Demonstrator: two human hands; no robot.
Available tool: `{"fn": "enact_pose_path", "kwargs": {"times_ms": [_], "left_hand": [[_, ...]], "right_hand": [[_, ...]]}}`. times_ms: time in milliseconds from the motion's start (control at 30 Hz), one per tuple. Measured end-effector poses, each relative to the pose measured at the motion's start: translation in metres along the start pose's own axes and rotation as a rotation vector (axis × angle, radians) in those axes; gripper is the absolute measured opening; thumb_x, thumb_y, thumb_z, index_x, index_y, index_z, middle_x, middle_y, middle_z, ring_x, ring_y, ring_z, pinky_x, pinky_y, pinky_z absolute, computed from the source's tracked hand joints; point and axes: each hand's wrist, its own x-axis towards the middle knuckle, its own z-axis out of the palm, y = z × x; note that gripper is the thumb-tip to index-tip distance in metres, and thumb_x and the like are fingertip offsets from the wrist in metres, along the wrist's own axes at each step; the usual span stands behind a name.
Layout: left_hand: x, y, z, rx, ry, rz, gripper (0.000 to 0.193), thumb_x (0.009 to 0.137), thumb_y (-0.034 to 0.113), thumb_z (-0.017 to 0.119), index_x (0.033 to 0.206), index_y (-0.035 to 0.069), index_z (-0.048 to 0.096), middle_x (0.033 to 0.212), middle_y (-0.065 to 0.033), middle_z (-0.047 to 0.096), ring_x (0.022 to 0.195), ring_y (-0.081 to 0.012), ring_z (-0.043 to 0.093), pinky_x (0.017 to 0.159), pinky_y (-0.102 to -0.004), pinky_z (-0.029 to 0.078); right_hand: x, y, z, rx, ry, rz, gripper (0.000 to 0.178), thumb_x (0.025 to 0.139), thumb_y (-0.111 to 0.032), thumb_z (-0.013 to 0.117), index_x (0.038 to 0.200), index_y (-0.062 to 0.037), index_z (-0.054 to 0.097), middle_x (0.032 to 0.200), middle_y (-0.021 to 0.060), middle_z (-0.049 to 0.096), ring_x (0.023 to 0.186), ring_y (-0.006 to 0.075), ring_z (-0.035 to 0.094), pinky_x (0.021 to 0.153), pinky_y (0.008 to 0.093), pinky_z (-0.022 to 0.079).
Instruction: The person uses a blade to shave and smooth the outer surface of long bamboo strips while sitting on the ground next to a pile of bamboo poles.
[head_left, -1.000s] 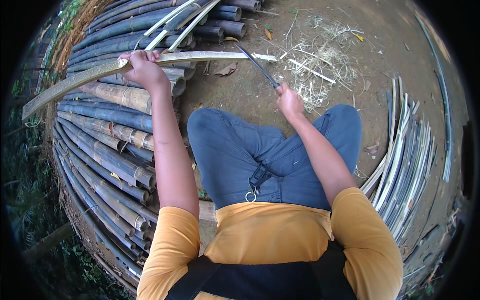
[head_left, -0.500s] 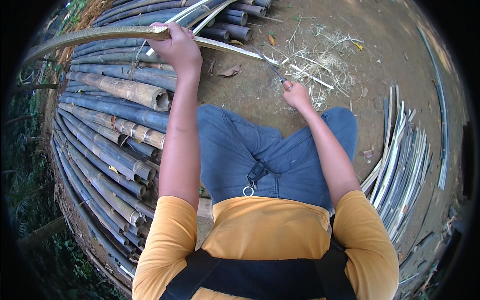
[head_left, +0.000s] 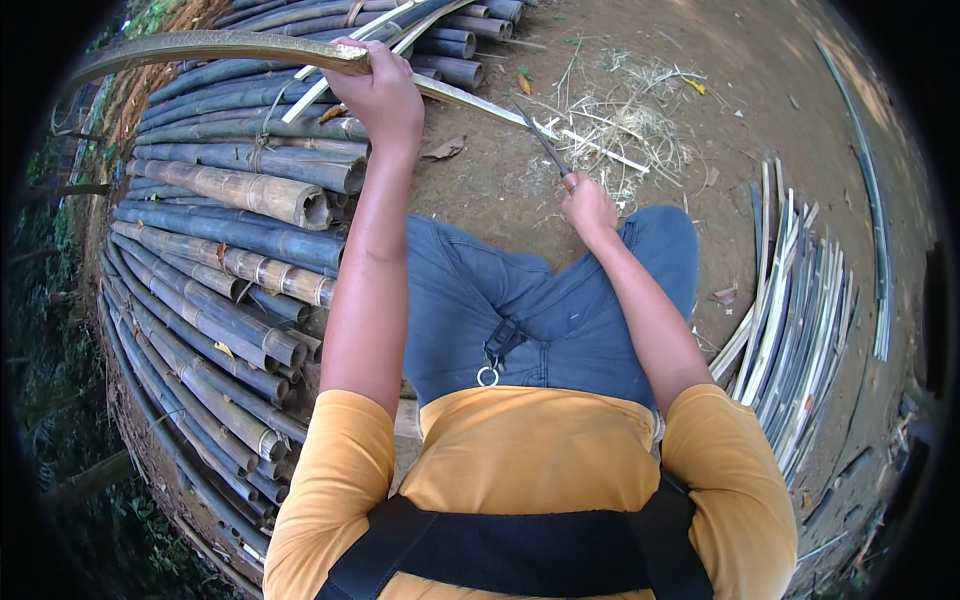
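Note:
My left hand (head_left: 385, 98) is closed at the upper left, gripping a pale bamboo strip (head_left: 462, 97) that slants down to the right. A thicker, curved length of split bamboo (head_left: 215, 43) comes in from the far left and ends against the same hand; whether the fingers hold it too is unclear. Over my right knee, my right hand (head_left: 588, 205) is wrapped round the handle of a knife (head_left: 546, 145). Its dark, narrow blade points up and left, touching or lying very near the strip. Thin pale shavings (head_left: 635, 115) lie heaped beyond the blade.
Stacked dark bamboo poles (head_left: 235, 215) fill the left side, their cut ends toward me. More pale strips (head_left: 405, 35) rest across the poles behind my left hand. A bundle of split strips (head_left: 795, 320) lies on the right, and a long thin pole (head_left: 868, 180) sits on the dirt farther right.
My left hand has shifted slightly right along with the thick bamboo. The right hand and knife are slightly lower and to the left. The whole view has also shifted a little.

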Motion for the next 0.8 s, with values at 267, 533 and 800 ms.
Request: {"fn": "enact_pose_path", "kwargs": {"times_ms": [267, 533, 800], "left_hand": [[0.01, -0.006, -0.014, -0.012, -0.033, -0.006, 0.011, 0.097, 0.0, 0.044, 0.097, 0.006, 0.035, 0.069, -0.0066, 0.049, 0.054, -0.0136, 0.05, 0.055, -0.0326, 0.048], [0.012, -0.006, -0.024, -0.037, 0.032, -0.03, 0.014, 0.096, -0.003, 0.044, 0.097, 0.007, 0.034, 0.069, -0.0069, 0.048, 0.053, -0.014, 0.049, 0.054, -0.0326, 0.046], [0.014, -0.009, -0.036, -0.058, 0.023, -0.029, 0.015, 0.096, -0.003, 0.044, 0.097, 0.008, 0.034, 0.07, -0.0062, 0.047, 0.053, -0.0132, 0.047, 0.053, -0.0313, 0.045]], "right_hand": [[0.003, 0.002, 0.012, 0.579, -0.262, 0.233, 0.024, 0.087, -0.022, 0.063, 0.101, -0.0016, 0.064, 0.089, 0.0239, 0.07, 0.087, 0.0418, 0.069, 0.078, 0.0494, 0.053], [-0.009, -0.004, 0.012, 0.173, -0.009, -0.073, 0.022, 0.087, -0.021, 0.065, 0.1, -0.0049, 0.061, 0.089, 0.0248, 0.069, 0.088, 0.0446, 0.068, 0.077, 0.0514, 0.052], [-0.024, -0.041, -0.003, 0.105, -0.095, -0.199, 0.021, 0.096, -0.025, 0.056, 0.105, -0.0069, 0.061, 0.093, 0.0245, 0.07, 0.093, 0.0435, 0.069, 0.08, 0.0534, 0.053]]}}
